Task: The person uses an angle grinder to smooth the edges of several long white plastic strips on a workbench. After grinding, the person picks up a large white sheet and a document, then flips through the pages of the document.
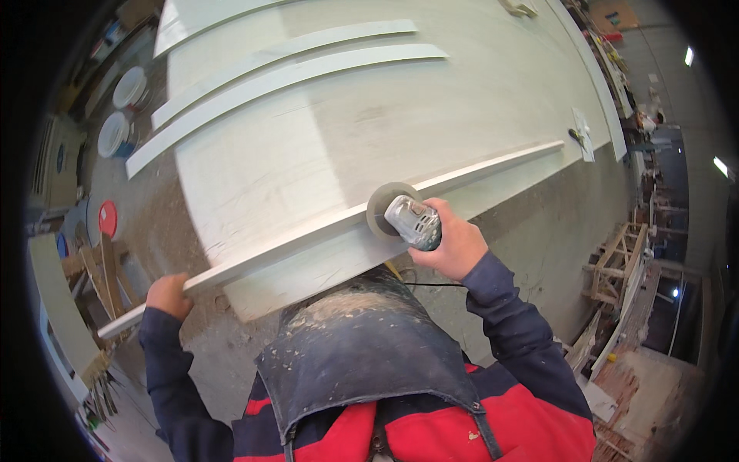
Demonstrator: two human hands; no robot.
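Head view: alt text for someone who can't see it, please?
A person's right hand holds an angle grinder, its disc at a long pale strip that juts past the left edge of a worktable; the left hand grips the strip near its left end. Two similar strips lie beyond.

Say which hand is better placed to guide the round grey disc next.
Probably the right hand: it grips the silver power grinder carrying that disc. The left hand holds the long, narrow white strip near its left end.
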